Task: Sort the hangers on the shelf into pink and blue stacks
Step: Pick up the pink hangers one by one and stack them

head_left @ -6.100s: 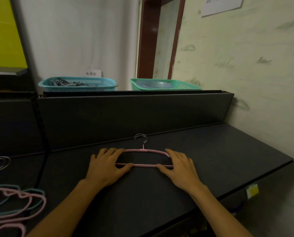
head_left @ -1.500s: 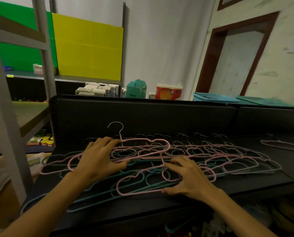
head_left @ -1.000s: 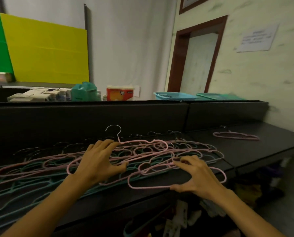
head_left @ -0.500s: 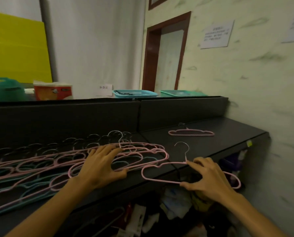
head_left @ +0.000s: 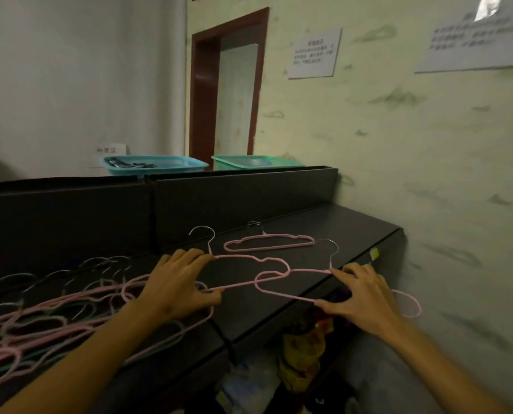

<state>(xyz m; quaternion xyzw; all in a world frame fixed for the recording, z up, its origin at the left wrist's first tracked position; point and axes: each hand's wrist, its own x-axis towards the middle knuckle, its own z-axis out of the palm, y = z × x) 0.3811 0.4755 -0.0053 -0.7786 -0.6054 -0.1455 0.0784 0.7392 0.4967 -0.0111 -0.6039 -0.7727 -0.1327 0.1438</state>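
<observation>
My left hand [head_left: 177, 286] grips one pink hanger [head_left: 274, 261] between fingers and thumb, its hook rising above my fingertips. My right hand [head_left: 358, 292] pinches a second pink hanger [head_left: 282, 294] over the front edge of the black shelf [head_left: 354, 231]; its right end sticks out past my hand. The two held hangers overlap in the middle. A lone pink hanger [head_left: 268, 243] lies flat on the right shelf section behind them. On the left lies the mixed pile of pink and blue hangers [head_left: 40, 321].
A blue basket [head_left: 155, 164] and a green basket [head_left: 255, 161] stand on top of the shelf's back panel. A brown door frame [head_left: 201, 85] is behind. The wall with paper notices [head_left: 315, 53] closes the right side. Clutter sits below the shelf [head_left: 303, 351].
Both hands have lifted a pink hanger each off the pile and carried them right toward the lone pink hanger. My view has swung right with them.
</observation>
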